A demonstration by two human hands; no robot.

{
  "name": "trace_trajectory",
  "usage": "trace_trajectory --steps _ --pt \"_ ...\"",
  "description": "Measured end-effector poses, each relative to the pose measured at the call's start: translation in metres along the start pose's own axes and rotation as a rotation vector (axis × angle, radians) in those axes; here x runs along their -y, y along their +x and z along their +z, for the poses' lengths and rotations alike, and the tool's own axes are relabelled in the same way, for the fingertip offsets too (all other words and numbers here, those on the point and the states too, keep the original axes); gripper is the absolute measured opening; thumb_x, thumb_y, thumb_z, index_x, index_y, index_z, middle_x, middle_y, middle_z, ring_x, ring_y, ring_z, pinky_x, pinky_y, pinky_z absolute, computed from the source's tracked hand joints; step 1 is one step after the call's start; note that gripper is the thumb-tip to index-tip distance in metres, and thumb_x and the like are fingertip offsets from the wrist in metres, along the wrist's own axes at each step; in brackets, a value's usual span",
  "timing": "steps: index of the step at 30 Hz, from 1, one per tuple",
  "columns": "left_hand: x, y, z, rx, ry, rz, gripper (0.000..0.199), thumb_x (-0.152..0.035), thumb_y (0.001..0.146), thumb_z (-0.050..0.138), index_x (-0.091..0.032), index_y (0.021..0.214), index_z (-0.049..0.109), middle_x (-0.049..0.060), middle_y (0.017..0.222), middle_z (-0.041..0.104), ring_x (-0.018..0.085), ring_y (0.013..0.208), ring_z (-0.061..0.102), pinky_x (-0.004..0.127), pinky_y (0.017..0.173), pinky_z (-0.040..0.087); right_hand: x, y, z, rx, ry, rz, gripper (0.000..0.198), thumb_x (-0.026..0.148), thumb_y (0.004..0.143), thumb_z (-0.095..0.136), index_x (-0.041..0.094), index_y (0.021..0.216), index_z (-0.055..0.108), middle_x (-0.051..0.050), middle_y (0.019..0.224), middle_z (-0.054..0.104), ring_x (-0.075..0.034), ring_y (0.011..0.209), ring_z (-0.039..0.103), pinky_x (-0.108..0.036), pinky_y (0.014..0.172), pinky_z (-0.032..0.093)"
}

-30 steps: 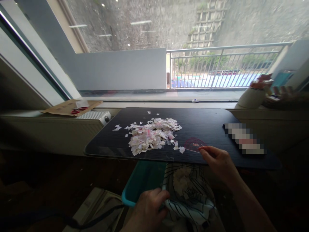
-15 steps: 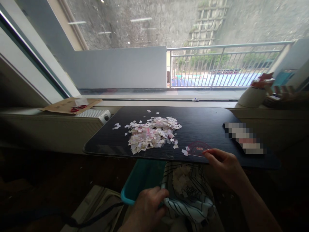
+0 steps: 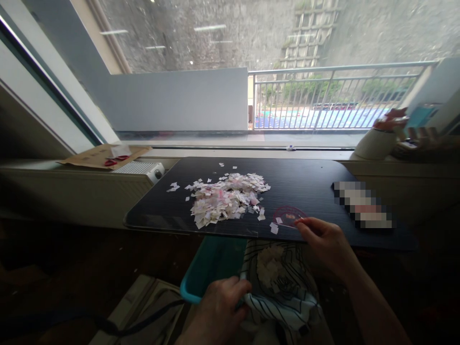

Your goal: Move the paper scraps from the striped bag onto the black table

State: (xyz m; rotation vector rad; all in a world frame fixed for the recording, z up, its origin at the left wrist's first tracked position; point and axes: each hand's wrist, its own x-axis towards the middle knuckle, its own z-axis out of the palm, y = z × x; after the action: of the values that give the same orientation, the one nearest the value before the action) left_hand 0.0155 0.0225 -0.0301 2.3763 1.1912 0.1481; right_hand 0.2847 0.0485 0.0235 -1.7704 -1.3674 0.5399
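My right hand (image 3: pixel 325 239) pinches the right end of a clear pinkish protractor (image 3: pixel 287 212) over the front of the dark table. A couple of loose paper scraps (image 3: pixel 274 228) lie by its left end. Left of it a heap of small cut paper pieces (image 3: pixel 223 201) spreads across the tabletop. Below the table edge, my left hand (image 3: pixel 224 299) is closed on the edge of a striped cloth bag (image 3: pixel 280 306). Inside the cloth sit more paper pieces (image 3: pixel 271 268). A teal bin (image 3: pixel 190 290) stands beside it, partly behind my left hand.
The black table (image 3: pixel 294 182) stands against the window sill. A dark flat item with a blurred face (image 3: pixel 362 206) lies on its right. Red-handled scissors (image 3: pixel 117 161) rest on brown paper (image 3: pixel 86 157) at left, above a radiator (image 3: pixel 143 168). A white pot (image 3: pixel 375 143) stands at right.
My right hand has shifted slightly left with the protractor, which now reaches over one of the loose scraps. My left hand and the cloth bag stay in place.
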Motion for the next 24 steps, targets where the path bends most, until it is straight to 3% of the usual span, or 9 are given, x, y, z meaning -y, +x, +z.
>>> trace_trajectory --steps 8,15,24 --pt "-0.002 -0.002 -0.001 0.001 0.000 -0.007 0.036 -0.003 0.067 0.052 -0.022 0.095 0.061 0.000 0.087 0.063 0.018 0.081 0.060 0.026 0.069 0.039 0.003 0.002 0.000 0.008 -0.037 -0.015 0.034 0.046 0.077 0.056 0.017 0.085 0.073 -0.003 0.071 0.070 -0.018 0.063 0.061 -0.025 0.057 0.043" --pt "-0.002 -0.001 -0.002 -0.007 -0.009 -0.004 0.033 -0.003 0.067 0.053 -0.021 0.093 0.062 0.001 0.086 0.063 0.018 0.079 0.060 0.026 0.067 0.039 0.007 0.000 0.003 -0.021 -0.045 -0.061 0.033 0.044 0.079 0.053 0.018 0.087 0.073 -0.004 0.078 0.073 -0.020 0.071 0.065 -0.027 0.065 0.046" --pt "0.002 -0.002 -0.007 -0.069 -0.091 0.025 0.033 -0.004 0.067 0.051 -0.022 0.092 0.062 -0.001 0.085 0.064 0.017 0.081 0.060 0.025 0.070 0.040 0.001 -0.017 -0.015 -0.077 -0.068 -0.018 0.030 0.044 0.075 0.057 0.020 0.079 0.073 -0.003 0.074 0.073 -0.021 0.070 0.067 -0.027 0.063 0.048"
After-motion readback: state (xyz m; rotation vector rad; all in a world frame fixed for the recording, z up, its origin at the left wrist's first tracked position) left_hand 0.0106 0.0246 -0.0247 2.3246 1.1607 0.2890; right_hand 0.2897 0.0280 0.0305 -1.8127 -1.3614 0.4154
